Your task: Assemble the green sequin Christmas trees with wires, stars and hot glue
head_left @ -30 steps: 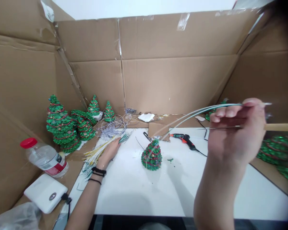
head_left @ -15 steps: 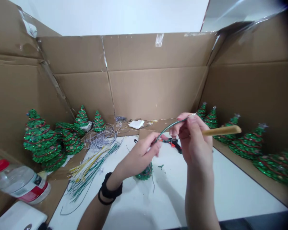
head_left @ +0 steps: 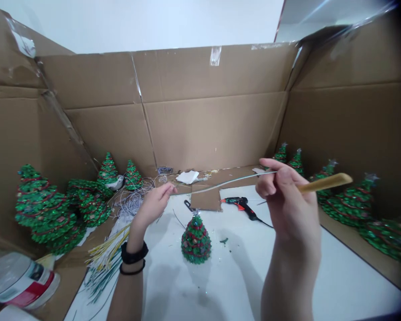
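A thin green and white strand [head_left: 225, 183] stretches between my hands above the table. My left hand [head_left: 157, 200] pinches its left end, fingers closed. The other end is between the thumb and fingers of my right hand [head_left: 285, 191], which also holds a tool with a yellowish wooden handle [head_left: 330, 182]; the tool's tip is hidden. Below and between the hands, a small green tree with red trim [head_left: 196, 240] stands upright on the white table [head_left: 227, 285]. Small green scraps [head_left: 223, 241] lie to its right.
Behind the tree are a black and orange glue gun [head_left: 242, 206] and a cardboard piece [head_left: 206, 199]. Bundled strands [head_left: 107, 263], tangled wire [head_left: 132, 203], a plastic jar [head_left: 20, 278] and several trees [head_left: 47, 205] lie left. More trees [head_left: 349, 196] line the right.
My hands have moved apart, the left one leftwards and the right one slightly right, drawing the strand out nearly straight. The small tree and glue gun are now uncovered.
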A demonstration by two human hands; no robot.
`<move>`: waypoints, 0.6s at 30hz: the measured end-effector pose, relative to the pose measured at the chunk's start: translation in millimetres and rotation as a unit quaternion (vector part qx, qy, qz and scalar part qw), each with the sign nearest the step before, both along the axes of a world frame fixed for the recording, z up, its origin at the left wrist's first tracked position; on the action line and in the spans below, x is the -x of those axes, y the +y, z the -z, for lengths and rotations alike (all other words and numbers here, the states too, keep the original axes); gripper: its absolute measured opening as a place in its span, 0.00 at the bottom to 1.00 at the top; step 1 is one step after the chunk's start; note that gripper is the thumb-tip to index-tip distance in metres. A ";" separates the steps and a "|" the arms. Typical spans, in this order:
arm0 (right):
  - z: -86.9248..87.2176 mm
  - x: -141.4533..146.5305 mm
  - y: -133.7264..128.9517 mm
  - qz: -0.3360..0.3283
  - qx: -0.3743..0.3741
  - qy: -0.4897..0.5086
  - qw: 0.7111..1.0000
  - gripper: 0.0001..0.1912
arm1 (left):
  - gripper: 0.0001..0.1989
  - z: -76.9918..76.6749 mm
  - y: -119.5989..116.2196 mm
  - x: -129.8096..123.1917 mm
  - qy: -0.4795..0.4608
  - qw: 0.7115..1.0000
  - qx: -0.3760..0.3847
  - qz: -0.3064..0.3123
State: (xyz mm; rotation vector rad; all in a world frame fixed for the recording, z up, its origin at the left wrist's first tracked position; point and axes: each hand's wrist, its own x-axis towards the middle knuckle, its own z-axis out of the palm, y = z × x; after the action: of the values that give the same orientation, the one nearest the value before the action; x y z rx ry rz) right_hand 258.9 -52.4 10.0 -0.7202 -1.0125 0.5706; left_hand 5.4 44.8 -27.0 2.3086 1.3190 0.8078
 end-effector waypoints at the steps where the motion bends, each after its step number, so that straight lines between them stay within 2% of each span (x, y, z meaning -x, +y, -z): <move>1: -0.6 -2.3 -2.8 -0.029 0.004 -0.004 1.000 0.11 | 0.16 9.7 9.9 2.4 0.025 0.999 0.029 0.035; 4: -0.9 -2.1 -5.5 -0.134 0.000 -0.010 0.991 0.09 | 0.17 44.0 36.9 2.3 0.096 0.978 0.132 0.132; 6: 0.3 3.0 -1.8 -0.201 -0.012 -0.002 0.980 0.09 | 0.18 64.1 50.2 -1.4 0.124 0.962 0.184 0.160; 8: 2.1 9.6 4.0 -0.251 -0.010 0.000 0.968 0.10 | 0.17 73.2 56.7 -5.3 0.138 0.954 0.205 0.172; 9: 3.0 12.8 6.7 -0.269 -0.003 -0.007 0.963 0.10 | 0.17 71.6 56.0 -7.1 0.131 0.957 0.198 0.168; 10: 3.7 15.8 9.1 -0.285 0.007 -0.020 0.958 0.11 | 0.17 65.6 52.1 -9.0 0.113 0.964 0.181 0.160; 12: 4.6 20.7 12.0 -0.315 0.026 -0.052 0.947 0.13 | 0.20 42.3 33.8 -13.4 0.008 0.986 0.124 0.113; 15: 4.8 26.6 12.7 -0.348 0.041 -0.087 0.933 0.14 | 0.20 -3.4 -15.0 -23.4 -0.156 0.979 0.082 0.104; 18: 4.8 31.5 11.4 -0.349 0.051 -0.106 0.930 0.17 | 0.17 -32.6 -65.9 -36.4 -0.172 0.977 0.041 0.122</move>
State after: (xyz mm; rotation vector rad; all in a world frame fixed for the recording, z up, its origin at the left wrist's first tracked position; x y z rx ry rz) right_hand 227.4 -41.0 5.2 -0.5025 -1.4588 1.1888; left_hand 41.8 -21.1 5.5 2.0928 0.8834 0.9923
